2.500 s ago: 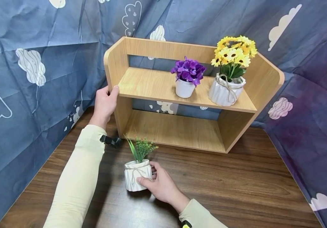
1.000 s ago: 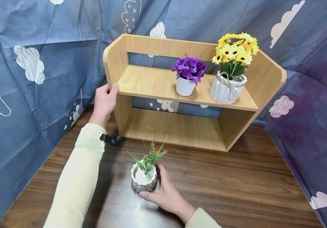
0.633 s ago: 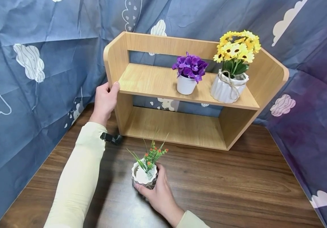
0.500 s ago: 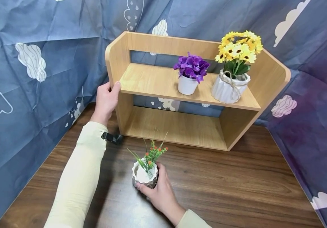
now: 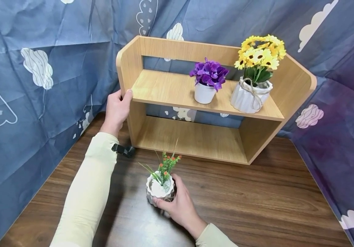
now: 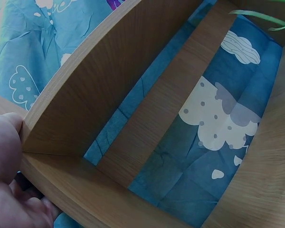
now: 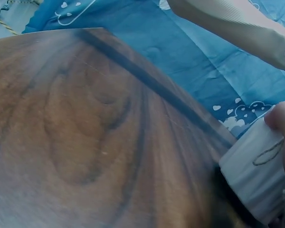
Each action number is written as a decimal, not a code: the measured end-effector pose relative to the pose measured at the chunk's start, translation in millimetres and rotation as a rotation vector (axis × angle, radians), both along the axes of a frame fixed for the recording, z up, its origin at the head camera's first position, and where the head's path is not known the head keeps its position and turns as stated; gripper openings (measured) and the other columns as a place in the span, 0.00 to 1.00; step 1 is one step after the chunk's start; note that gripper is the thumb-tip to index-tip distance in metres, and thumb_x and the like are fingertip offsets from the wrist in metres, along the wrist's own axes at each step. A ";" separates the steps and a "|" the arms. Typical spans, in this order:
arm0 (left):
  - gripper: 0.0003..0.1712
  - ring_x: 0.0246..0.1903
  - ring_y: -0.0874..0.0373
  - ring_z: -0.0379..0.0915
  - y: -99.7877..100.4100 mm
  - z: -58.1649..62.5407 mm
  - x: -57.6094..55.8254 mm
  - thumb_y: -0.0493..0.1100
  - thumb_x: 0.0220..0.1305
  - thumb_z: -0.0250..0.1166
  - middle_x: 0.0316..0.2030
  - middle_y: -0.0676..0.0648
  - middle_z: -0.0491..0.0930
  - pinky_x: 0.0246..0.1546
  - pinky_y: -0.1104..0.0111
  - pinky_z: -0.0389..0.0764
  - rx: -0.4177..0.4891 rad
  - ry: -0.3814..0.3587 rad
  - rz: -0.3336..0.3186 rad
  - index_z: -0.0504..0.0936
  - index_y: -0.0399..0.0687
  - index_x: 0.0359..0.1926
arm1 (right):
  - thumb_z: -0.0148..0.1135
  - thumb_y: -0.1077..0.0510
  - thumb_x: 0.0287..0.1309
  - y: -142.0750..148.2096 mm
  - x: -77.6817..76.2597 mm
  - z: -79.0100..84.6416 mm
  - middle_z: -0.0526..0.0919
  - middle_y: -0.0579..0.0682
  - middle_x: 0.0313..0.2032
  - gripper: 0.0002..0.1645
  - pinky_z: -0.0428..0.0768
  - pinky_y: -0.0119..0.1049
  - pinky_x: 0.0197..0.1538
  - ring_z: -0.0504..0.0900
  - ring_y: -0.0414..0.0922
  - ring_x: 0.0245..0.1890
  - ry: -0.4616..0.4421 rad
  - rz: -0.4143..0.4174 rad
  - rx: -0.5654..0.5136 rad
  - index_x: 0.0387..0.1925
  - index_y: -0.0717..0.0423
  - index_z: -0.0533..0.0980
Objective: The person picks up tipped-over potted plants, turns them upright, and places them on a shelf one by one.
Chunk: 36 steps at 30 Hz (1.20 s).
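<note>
A two-tier wooden shelf (image 5: pixel 164 85) stands at the back of the table. My left hand (image 5: pixel 115 109) grips its left side panel at the upper board, thumb in front; in the left wrist view, that hand (image 6: pixel 9 175) wraps the board's corner. Nearer to me, my right hand (image 5: pixel 181 207) holds a white ridged pot (image 5: pixel 150 196) by its right side, thumb at the front. Green leaves and small orange flowers (image 5: pixel 166 166) rise from it. The right wrist view shows the pot (image 7: pixel 256 166) with its twine bow and a fingertip on its rim.
On the upper board stand a small white pot with purple flowers (image 5: pixel 209 73) and, at right, a white twine-tied pot (image 5: pixel 248 99) with yellow flowers. The dark wooden table (image 5: pixel 242 199) reaches toward me. Blue cloud-print cloth (image 5: pixel 72 65) hangs behind and beside.
The plant pot, seen from the side 2.5 s ago, now shows its open top. The right hand loosened, then closed round it again. The left hand has stayed on the shelf.
</note>
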State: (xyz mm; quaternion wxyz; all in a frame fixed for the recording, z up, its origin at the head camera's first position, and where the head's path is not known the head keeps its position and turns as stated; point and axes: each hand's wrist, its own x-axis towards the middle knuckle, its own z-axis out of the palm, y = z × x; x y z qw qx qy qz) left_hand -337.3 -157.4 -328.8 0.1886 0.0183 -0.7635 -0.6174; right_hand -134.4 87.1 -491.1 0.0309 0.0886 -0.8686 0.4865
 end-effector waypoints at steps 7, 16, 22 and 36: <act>0.25 0.48 0.52 0.77 2.9 -0.7 -1.3 0.53 0.79 0.56 0.53 0.38 0.86 0.50 0.66 0.77 -0.003 0.016 0.000 0.87 0.42 0.59 | 0.86 0.43 0.47 6.6 -11.2 20.1 0.85 0.56 0.59 0.51 0.81 0.54 0.63 0.84 0.53 0.59 0.062 0.000 0.015 0.68 0.53 0.71; 0.25 0.53 0.47 0.79 3.5 -1.5 -0.9 0.52 0.80 0.56 0.58 0.35 0.85 0.60 0.55 0.79 0.014 -0.002 -0.013 0.85 0.42 0.64 | 0.86 0.45 0.47 10.7 -32.3 65.6 0.87 0.55 0.57 0.50 0.81 0.53 0.62 0.85 0.52 0.57 0.148 0.029 0.015 0.69 0.56 0.73; 0.26 0.54 0.47 0.79 2.1 -0.8 -0.5 0.52 0.80 0.56 0.60 0.36 0.85 0.62 0.55 0.78 0.018 -0.003 -0.014 0.85 0.42 0.65 | 0.85 0.47 0.48 7.0 -46.2 95.2 0.86 0.56 0.60 0.51 0.81 0.53 0.64 0.85 0.53 0.58 0.181 0.057 0.003 0.70 0.58 0.72; 0.25 0.55 0.47 0.79 1.5 0.3 -0.9 0.52 0.79 0.56 0.59 0.36 0.85 0.64 0.53 0.79 0.023 0.004 -0.002 0.86 0.42 0.64 | 0.83 0.43 0.54 -2.4 -86.1 169.7 0.83 0.57 0.64 0.52 0.78 0.53 0.70 0.81 0.53 0.65 0.237 0.056 -0.019 0.75 0.55 0.69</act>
